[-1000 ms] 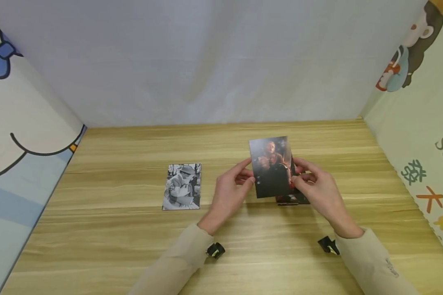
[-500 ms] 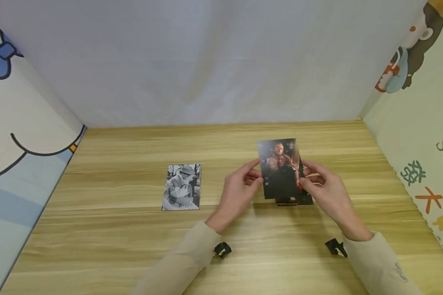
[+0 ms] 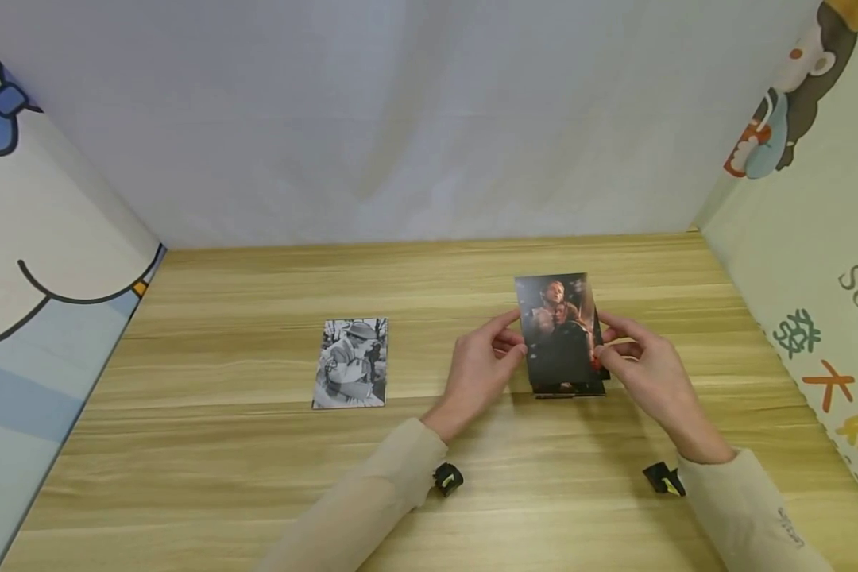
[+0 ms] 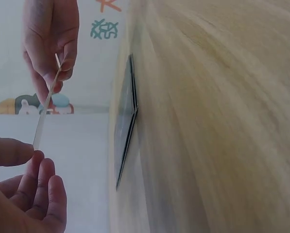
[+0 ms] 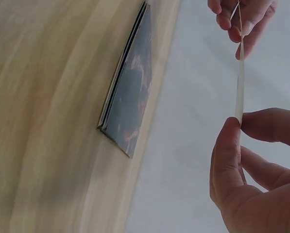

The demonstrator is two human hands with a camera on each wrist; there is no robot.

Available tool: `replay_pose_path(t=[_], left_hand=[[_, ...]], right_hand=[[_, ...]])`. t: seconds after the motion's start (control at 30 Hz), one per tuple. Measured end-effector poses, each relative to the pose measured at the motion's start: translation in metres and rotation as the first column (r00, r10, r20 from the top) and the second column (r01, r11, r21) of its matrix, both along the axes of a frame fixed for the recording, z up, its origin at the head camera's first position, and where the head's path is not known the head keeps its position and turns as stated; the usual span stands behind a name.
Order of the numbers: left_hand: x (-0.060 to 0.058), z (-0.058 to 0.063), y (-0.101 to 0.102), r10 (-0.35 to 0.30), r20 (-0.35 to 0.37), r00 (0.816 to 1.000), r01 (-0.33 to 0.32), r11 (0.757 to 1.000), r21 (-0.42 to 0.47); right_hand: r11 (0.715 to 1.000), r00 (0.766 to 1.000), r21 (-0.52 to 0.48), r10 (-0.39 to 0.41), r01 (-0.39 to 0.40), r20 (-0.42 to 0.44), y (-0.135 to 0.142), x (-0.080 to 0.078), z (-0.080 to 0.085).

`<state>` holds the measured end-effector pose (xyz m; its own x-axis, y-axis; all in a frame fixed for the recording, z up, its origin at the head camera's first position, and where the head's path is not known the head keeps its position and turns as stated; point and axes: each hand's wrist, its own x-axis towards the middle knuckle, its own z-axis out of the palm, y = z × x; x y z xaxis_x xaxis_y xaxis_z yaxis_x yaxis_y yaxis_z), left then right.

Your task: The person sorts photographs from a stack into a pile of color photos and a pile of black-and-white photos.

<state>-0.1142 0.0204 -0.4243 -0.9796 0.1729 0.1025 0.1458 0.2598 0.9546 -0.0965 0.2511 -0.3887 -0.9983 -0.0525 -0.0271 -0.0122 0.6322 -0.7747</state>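
Observation:
My left hand (image 3: 481, 364) and right hand (image 3: 643, 369) pinch opposite side edges of a dark photo card (image 3: 558, 338) showing two people. In the left wrist view the card (image 4: 43, 109) appears edge-on, raised off the table. Its pale edge splits in two near one hand, and a second dark corner shows behind it in the head view. Below lies a small stack of photo cards (image 3: 570, 390), mostly covered by the held card in the head view. The right wrist view shows the stack (image 5: 127, 92) lying flat, its layers slightly offset.
To the left, a black-and-white photo card (image 3: 350, 363) lies flat on the wood-grain table (image 3: 222, 477). A pale wall (image 3: 429, 119) stands behind the table, with printed panels on both sides. Small black devices (image 3: 448, 480) sit at both wrists.
Both hands have moved right together with the held photo card, bringing it over the stack. The black-and-white card has stayed in place.

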Motion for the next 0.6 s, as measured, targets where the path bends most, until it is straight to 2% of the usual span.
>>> replay_pose_path(t=[0.27,0.6], left_hand=[[-0.005,-0.006,0.009,0.007,0.016,1.000,-0.006,0.996,-0.085],[-0.011,-0.009,0.013,-0.020,0.033,0.999,0.025,0.987,-0.157]], right_hand=[[1.000,0.999,-0.002,0.014,-0.014,0.031,0.009,-0.004,-0.006],[0.999,0.996,0.030,0.029,-0.032,0.090,0.014,-0.011,-0.012]])
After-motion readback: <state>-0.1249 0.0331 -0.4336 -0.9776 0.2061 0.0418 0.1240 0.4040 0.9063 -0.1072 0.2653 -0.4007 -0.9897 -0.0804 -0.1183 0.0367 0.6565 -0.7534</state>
